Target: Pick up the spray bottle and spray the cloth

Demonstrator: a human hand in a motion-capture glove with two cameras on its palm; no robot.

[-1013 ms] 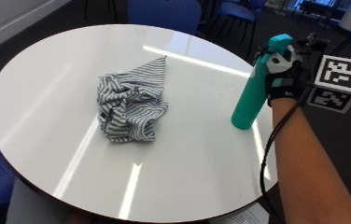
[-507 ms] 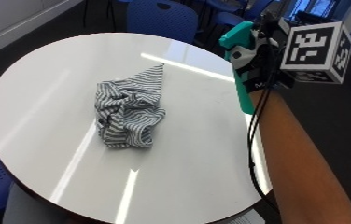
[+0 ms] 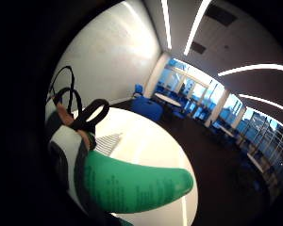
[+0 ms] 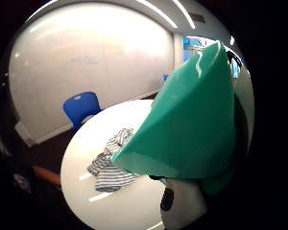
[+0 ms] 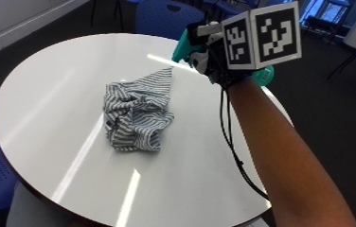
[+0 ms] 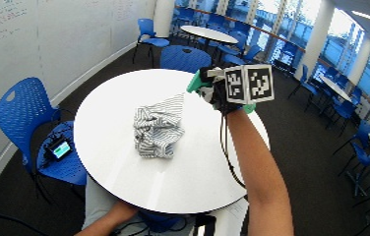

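Print on green spray bottle [image 3: 132,183] in gloved hand [image 5: 219,66] unreadable.

obstacle: 1 crumpled striped cloth [image 5: 137,115] near middle of round white table [image 5: 46,118] | above far-right edge: gloved right hand [image 5: 219,64] gripping green spray bottle [image 5: 187,45], raised off tabletop | free: bare tabletop all round cloth to every edge

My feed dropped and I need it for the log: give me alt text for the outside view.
A gloved right hand holds a green spray bottle in the air above a round white table. A crumpled striped cloth lies on the table nearby.
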